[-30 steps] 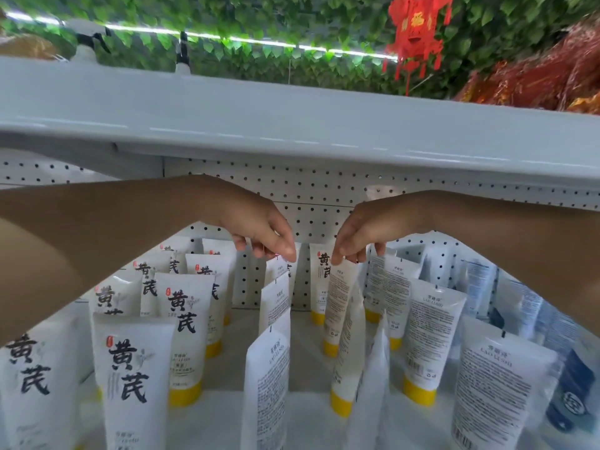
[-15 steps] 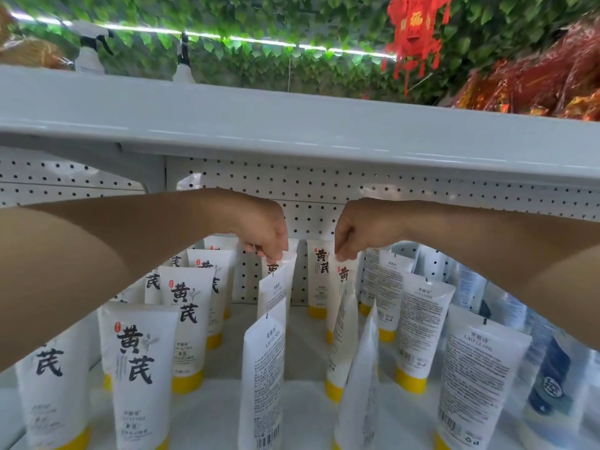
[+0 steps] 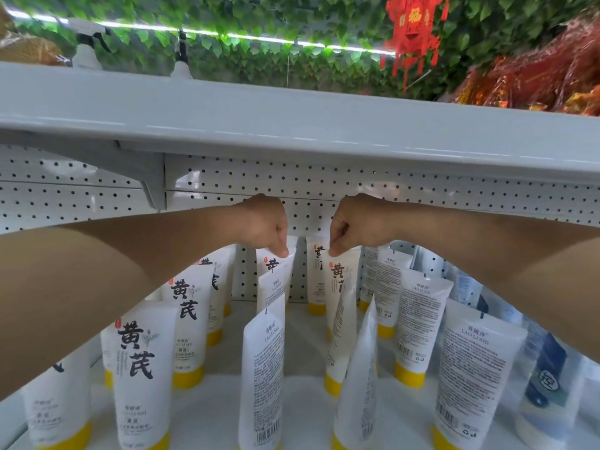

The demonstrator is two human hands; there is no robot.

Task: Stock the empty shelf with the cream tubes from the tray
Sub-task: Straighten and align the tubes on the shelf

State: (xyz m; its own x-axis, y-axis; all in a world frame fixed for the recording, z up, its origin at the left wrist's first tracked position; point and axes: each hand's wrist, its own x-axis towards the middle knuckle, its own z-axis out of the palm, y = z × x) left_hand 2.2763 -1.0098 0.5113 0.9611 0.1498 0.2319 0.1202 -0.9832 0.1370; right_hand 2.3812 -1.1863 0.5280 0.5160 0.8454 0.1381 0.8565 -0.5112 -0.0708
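Shelf floor (image 3: pixel 302 326) crowded — left hand (image 3: pixel 264 227) and right hand (image 3: pixel 355 224) have reached deeper, fingertips pinching left tube (image 3: pixel 272 264) and right tube (image 3: pixel 337 274) just beneath them — release seems next.

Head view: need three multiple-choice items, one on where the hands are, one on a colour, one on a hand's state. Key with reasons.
1. Where are the left hand and right hand?
A. At the back-row tubes by the pegboard
B. At the front-row tubes
C. On the upper shelf

2. What colour are the white tubes' caps?
A. Blue
B. Yellow
C. Red

3. What is the left hand doing?
A. Lying flat, open
B. Pinching the top of a tube
C. Holding a spray bottle

Key: 1 A, both hands hang just before the pegboard over the rearmost tubes; 2 B, yellow shows at each white tube's base; 3 B, its fingertips close on the tube's top edge.
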